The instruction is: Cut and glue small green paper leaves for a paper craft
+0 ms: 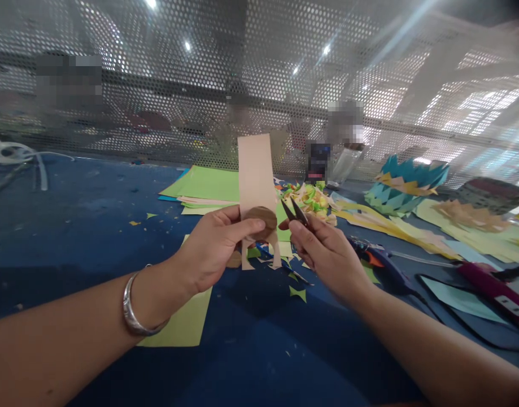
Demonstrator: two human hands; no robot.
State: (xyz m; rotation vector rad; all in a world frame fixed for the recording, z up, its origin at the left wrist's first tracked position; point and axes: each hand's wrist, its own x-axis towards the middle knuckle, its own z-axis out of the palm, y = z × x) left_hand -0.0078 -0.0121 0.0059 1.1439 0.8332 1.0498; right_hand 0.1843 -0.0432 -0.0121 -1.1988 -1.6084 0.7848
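Between thumb and fingers, my left hand (219, 240) pinches a pale peach paper strip (256, 172) with a brown round disc (263, 219) pressed against its lower part. Below the disc, the strip's end is cut into a curved notch with two legs. My right hand (322, 246) grips a pair of scissors (295, 211), its dark blades slightly apart and pointing up and left, just right of the strip. The scissors' handles are hidden in my fingers. Under the hands lie paper scraps (298, 293) and a blue-handled tool, partly hidden.
Green paper sheets (212, 183) are stacked behind my left hand; a yellow-green sheet (187, 322) lies beneath my wrist. Curled paper bits (308, 198), a teal paper crown (405, 186), a glue gun (388, 268) and a magenta power strip (492, 288) are rightward. A perforated screen (157, 73) stands behind.
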